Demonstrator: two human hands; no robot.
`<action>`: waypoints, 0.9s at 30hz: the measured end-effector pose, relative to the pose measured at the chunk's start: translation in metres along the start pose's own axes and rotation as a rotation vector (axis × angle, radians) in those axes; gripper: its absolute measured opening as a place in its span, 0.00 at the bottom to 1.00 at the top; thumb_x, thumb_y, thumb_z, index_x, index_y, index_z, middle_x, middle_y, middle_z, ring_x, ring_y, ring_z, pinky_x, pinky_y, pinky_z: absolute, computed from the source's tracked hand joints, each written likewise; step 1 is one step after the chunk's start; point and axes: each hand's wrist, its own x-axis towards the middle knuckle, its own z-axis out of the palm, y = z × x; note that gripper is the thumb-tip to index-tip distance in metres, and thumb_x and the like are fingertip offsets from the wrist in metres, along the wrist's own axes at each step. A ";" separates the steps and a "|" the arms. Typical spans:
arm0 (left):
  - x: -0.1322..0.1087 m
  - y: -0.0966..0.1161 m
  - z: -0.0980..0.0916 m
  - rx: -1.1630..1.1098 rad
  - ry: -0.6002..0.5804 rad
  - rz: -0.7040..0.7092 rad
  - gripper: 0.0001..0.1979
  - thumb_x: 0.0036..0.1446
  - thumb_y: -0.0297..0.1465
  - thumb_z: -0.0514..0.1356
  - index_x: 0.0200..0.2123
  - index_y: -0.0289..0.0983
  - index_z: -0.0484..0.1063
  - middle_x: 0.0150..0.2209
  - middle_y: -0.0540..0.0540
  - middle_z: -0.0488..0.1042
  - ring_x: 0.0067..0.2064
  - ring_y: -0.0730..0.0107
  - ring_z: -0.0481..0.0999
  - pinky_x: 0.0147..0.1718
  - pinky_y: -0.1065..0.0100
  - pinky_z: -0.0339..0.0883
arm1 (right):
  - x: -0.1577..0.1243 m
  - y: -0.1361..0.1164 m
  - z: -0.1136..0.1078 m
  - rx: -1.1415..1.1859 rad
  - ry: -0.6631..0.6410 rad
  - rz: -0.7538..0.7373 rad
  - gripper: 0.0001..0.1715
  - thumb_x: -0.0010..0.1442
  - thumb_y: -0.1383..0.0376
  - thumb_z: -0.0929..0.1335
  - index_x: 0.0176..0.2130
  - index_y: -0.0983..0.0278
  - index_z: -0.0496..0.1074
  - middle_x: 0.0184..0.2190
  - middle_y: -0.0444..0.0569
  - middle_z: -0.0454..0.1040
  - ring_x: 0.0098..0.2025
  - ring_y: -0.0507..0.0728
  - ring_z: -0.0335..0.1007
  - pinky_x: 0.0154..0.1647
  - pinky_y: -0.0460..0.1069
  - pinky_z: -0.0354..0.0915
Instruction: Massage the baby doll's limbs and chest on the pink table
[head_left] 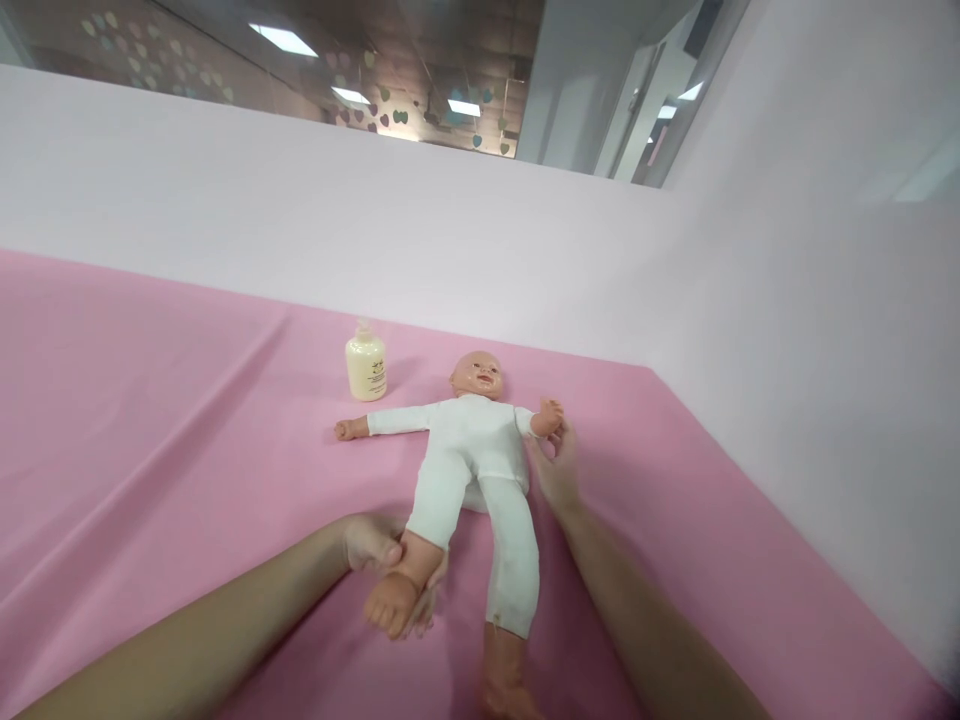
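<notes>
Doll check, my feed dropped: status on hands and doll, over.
Left hand gripping doll at its ankle. Right hand at doll's wrist. Doll on its back on pink sheet. Lotion bottle stands apart.

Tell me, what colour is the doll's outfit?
White. The doll's outfit covers its arms, body and legs, seen best in the head view.

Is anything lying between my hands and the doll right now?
Nothing visible does. The left hand already grips the doll at one ankle, and the right hand touches its wrist. The cream bottle stands apart, beyond the doll's other arm, on the pink sheet.
</notes>
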 end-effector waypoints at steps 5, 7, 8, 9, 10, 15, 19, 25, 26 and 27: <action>0.004 0.005 -0.005 -0.019 -0.356 -0.220 0.27 0.38 0.42 0.74 0.41 0.36 0.74 0.34 0.40 0.78 0.40 0.46 0.80 0.39 0.52 0.73 | 0.010 -0.003 -0.005 0.188 0.200 0.160 0.41 0.53 0.57 0.72 0.61 0.60 0.58 0.61 0.57 0.63 0.56 0.60 0.67 0.54 0.55 0.68; 0.005 0.002 -0.011 0.028 -0.412 -0.238 0.29 0.34 0.36 0.77 0.42 0.37 0.74 0.36 0.42 0.78 0.42 0.47 0.80 0.39 0.53 0.74 | 0.012 -0.001 -0.008 0.233 0.258 0.220 0.42 0.53 0.57 0.72 0.62 0.59 0.57 0.61 0.56 0.63 0.57 0.60 0.67 0.56 0.56 0.67; 0.005 0.000 -0.013 0.052 -0.433 -0.238 0.30 0.32 0.34 0.77 0.42 0.37 0.74 0.36 0.43 0.79 0.42 0.48 0.80 0.39 0.54 0.75 | 0.012 0.002 -0.009 0.257 0.277 0.250 0.42 0.53 0.57 0.72 0.63 0.58 0.56 0.61 0.55 0.63 0.58 0.59 0.67 0.56 0.57 0.67; 0.005 -0.003 -0.015 0.070 -0.448 -0.240 0.30 0.31 0.32 0.77 0.42 0.38 0.74 0.37 0.44 0.79 0.42 0.49 0.80 0.39 0.55 0.75 | 0.013 0.005 -0.011 0.281 0.291 0.284 0.43 0.53 0.57 0.72 0.63 0.56 0.55 0.61 0.54 0.63 0.58 0.59 0.66 0.56 0.58 0.67; 0.004 -0.006 -0.017 0.083 -0.455 -0.242 0.30 0.32 0.32 0.77 0.42 0.38 0.74 0.38 0.45 0.79 0.42 0.49 0.80 0.39 0.56 0.75 | 0.013 0.010 -0.012 0.305 0.303 0.323 0.43 0.54 0.58 0.71 0.64 0.55 0.54 0.61 0.53 0.63 0.58 0.59 0.66 0.56 0.58 0.67; 0.001 -0.016 -0.019 0.051 -0.415 -0.263 0.31 0.36 0.30 0.75 0.47 0.37 0.72 0.40 0.45 0.78 0.43 0.50 0.80 0.39 0.55 0.76 | 0.017 0.031 -0.018 0.412 0.383 0.534 0.41 0.56 0.58 0.69 0.65 0.53 0.51 0.63 0.50 0.61 0.58 0.57 0.67 0.55 0.55 0.70; 0.000 -0.016 -0.018 0.034 -0.406 -0.288 0.32 0.36 0.28 0.75 0.47 0.37 0.71 0.40 0.45 0.78 0.44 0.50 0.80 0.39 0.55 0.76 | 0.018 0.038 -0.020 0.450 0.393 0.565 0.39 0.57 0.59 0.68 0.64 0.53 0.52 0.63 0.50 0.60 0.59 0.56 0.66 0.57 0.54 0.69; -0.005 -0.012 -0.014 0.003 -0.318 -0.213 0.26 0.36 0.40 0.74 0.39 0.38 0.72 0.35 0.43 0.78 0.41 0.48 0.79 0.44 0.50 0.72 | 0.013 0.030 -0.018 0.305 0.314 0.437 0.42 0.59 0.55 0.67 0.66 0.52 0.47 0.64 0.52 0.58 0.60 0.58 0.65 0.57 0.58 0.69; -0.008 -0.013 -0.014 -0.018 -0.216 -0.178 0.25 0.36 0.44 0.73 0.36 0.38 0.73 0.32 0.43 0.78 0.38 0.48 0.79 0.43 0.49 0.71 | 0.013 0.026 -0.017 0.277 0.305 0.390 0.42 0.59 0.55 0.67 0.66 0.52 0.47 0.64 0.52 0.58 0.61 0.59 0.64 0.56 0.59 0.68; -0.010 -0.015 -0.014 -0.033 -0.086 -0.139 0.25 0.37 0.48 0.72 0.33 0.38 0.73 0.28 0.43 0.77 0.35 0.49 0.79 0.42 0.48 0.71 | 0.012 0.021 -0.015 0.251 0.299 0.342 0.43 0.58 0.54 0.68 0.66 0.53 0.48 0.64 0.53 0.58 0.61 0.59 0.64 0.56 0.60 0.68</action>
